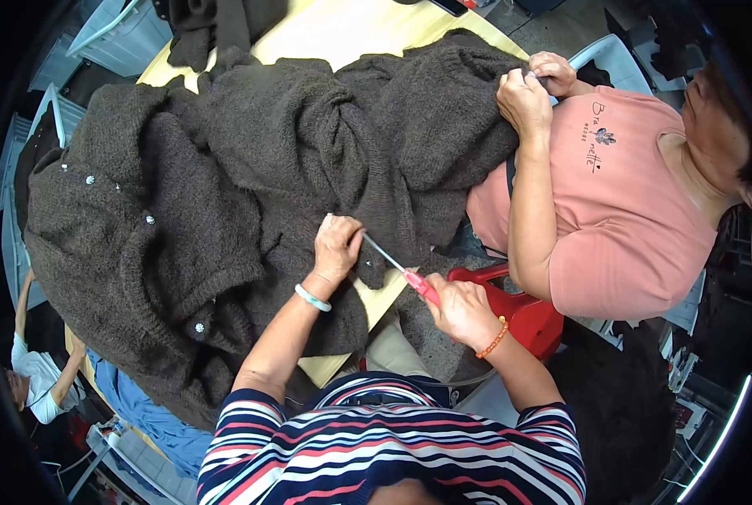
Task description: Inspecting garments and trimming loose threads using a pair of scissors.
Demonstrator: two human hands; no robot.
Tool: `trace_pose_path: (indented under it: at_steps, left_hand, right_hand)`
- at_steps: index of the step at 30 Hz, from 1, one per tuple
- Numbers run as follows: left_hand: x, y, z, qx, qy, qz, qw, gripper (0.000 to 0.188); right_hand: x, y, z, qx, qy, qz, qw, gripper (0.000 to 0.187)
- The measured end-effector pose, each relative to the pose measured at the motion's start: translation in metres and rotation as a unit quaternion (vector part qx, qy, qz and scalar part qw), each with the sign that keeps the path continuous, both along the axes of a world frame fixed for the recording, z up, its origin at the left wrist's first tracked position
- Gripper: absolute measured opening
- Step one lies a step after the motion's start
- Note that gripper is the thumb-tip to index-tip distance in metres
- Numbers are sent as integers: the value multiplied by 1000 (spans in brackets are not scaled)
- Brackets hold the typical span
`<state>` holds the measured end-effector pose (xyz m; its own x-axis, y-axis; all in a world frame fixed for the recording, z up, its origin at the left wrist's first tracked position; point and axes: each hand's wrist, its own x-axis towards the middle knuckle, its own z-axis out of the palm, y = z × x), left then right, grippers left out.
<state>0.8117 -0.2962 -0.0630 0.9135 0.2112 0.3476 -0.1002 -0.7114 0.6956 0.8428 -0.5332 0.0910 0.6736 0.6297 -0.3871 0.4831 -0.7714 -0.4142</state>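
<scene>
Beyond striped shirt point(376, 446), clenches red-handled tool point(421, 287) in right hand point(463, 313), curls left hand point(338, 246), hold unclear, on sweater point(299, 227); keep taut.

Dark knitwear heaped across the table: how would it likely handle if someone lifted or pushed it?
The dark knitwear would probably hang floppy, since it lies in soft, slumped folds. Its fuzzy-looking surface suggests pushing might bunch it up rather than slide it. The shiny buttons look small, so likely add little stiffness.
</scene>
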Motion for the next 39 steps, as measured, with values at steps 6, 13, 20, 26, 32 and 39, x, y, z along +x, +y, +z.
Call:
trace_pose_path:
  at_steps: [6, 13, 20, 26, 32, 39]
  left_hand:
    - [-1, 7, -5, -274, 118, 60, 952, 12]
    - [-18, 4, 17, -232, 78, 3, 970, 50]
    - [-61, -25, 31, -60, 62, -26, 996, 47]
    - [-40, -26, -18, -18, 55, -28, 998, 22]
    - [-37, -28, -29, -10, 87, -61, 994, 14]
    - [-72, -33, 1, 33, 118, -94, 988, 36]
  right_hand:
    - [-7, 6, 3, -60, -1, 7, 998, 21]
    - [3, 0, -2, 36, -12, -45, 998, 19]
    - [-17, -21, 7, 26, -5, -41, 999, 22]
    - [-39, -23, 9, -98, 14, 2, 995, 19]
    - [-41, -23, 5, -109, 26, 27, 993, 18]
    - [-39, -44, -1, -49, -19, 11, 999, 22]
